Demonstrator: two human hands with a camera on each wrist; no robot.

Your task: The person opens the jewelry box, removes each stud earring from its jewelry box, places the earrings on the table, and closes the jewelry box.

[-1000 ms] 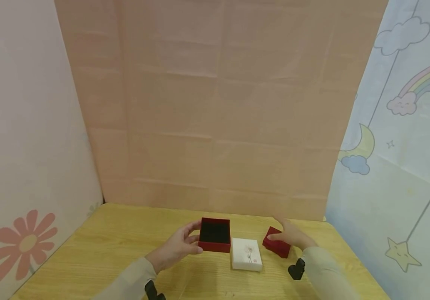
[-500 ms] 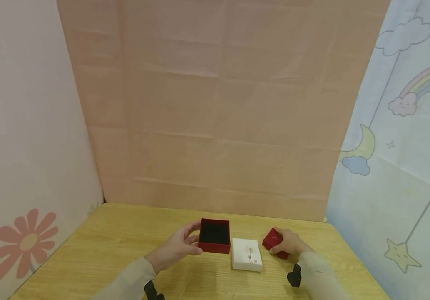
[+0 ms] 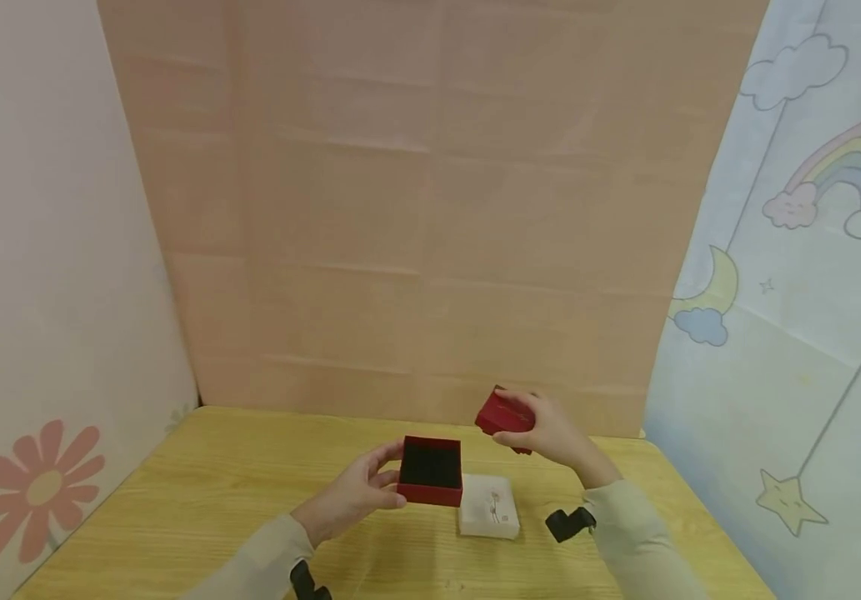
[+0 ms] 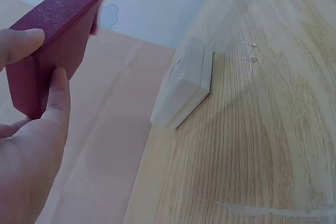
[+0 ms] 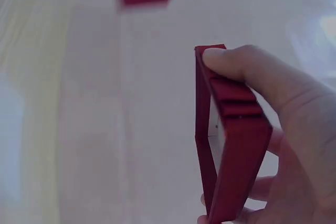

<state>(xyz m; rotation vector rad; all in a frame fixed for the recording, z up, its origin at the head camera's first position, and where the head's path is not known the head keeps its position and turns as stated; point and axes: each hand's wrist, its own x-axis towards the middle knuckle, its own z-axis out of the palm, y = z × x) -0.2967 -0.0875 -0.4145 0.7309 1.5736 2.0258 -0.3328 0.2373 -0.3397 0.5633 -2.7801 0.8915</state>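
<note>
My left hand [image 3: 351, 496] grips a red box base [image 3: 430, 495] by its left side, raised above the table with its black lining facing up. In the left wrist view my thumb and fingers wrap the corner of this box base [image 4: 58, 40]. My right hand [image 3: 558, 429] holds the matching red lid [image 3: 505, 414] up in the air, behind and to the right of the base. Seen from the right wrist, the lid [image 5: 244, 156] has its hollow, pale inside facing left, with the thumb on one edge and fingers around the other side.
A white box [image 3: 488, 507] with a flower drawing lies on the wooden table [image 3: 287, 450], just right of the red base. Small silvery pieces [image 4: 250, 56] lie near it. A peach cloth [image 3: 430, 250] hangs behind, with patterned cloths at both sides.
My right hand has taken hold of the red lid at the table's right and lifted it up and to the left. My left hand keeps the base in place.
</note>
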